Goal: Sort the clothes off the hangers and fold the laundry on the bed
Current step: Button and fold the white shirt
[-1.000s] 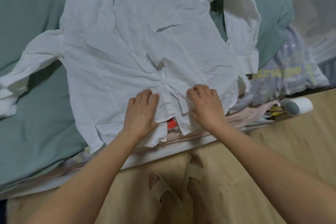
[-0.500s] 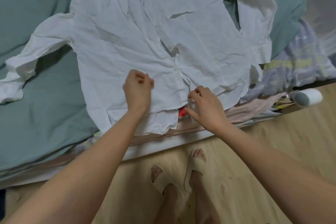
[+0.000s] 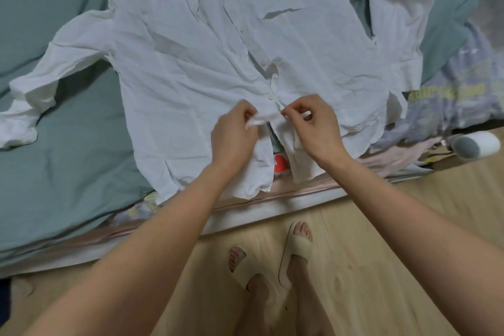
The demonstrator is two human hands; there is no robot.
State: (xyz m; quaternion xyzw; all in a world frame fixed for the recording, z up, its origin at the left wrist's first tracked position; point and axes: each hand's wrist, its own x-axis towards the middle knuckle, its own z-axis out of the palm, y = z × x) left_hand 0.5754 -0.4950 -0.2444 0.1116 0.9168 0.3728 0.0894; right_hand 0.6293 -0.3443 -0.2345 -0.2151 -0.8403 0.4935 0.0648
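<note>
White shirt lay face up and spread flat on the bed, hem toward the person at 6 o'clock, collar end off frame at 12. Fabric was heavily creased. One sleeve ran out toward 9 o'clock across the bedding, cuff bunched near the left frame edge. Other sleeve was folded back down along the 2 o'clock side of the body.

Left hand had fingers curled, pinching the left front edge of the shirt near the lower placket. Right hand pinched the right front edge just beside it, fingers curled in. Both hands nearly touched at the shirt's centre line. Below them the two front panels gaped apart, showing a red-orange item underneath; couldn't tell what it was.

Bed was covered in a grey-green sheet, lightly wrinkled. Mattress edge ran diagonally across the frame, with a pale pink band and a white strip along it. At 3 o'clock a lilac garment with yellow lettering sat on the bed corner, pinkish cloth under it at the edge. A white roller with a grey end lay just past that, at the bed edge.

Floor was light wood-look planks. Person stood at 6 o'clock in beige slides, toes pointing at the bed.
</note>
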